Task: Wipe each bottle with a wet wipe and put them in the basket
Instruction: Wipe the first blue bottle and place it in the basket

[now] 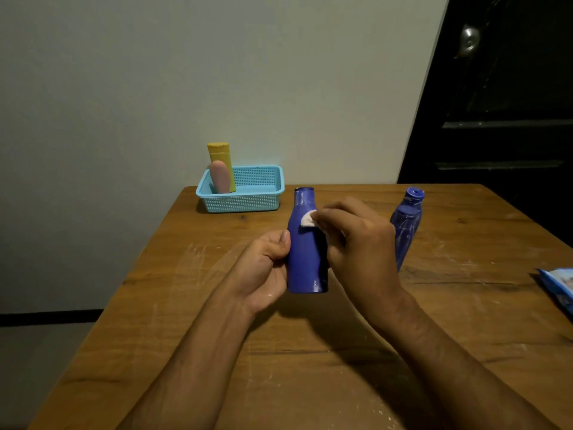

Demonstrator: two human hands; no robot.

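My left hand (263, 262) grips the blue bottle (307, 252) upright above the desk (186, 305) while my right hand (356, 240) pinches the wet wipe (308, 219) against it, the basket (242, 193) well behind, another blue bottle (406, 225) just right.

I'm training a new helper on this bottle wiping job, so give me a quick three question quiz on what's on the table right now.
1. True or false: the basket already holds two bottles.
2. Which hand presses the wet wipe on the blue bottle? A) left hand B) right hand
3. Fill in: another blue bottle stands on the table to the ____ of the held one.

Key:
1. True: the yellow bottle and pink bottle stand in it.
2. B: the right hand wipes while the left hand grips the bottle.
3. right
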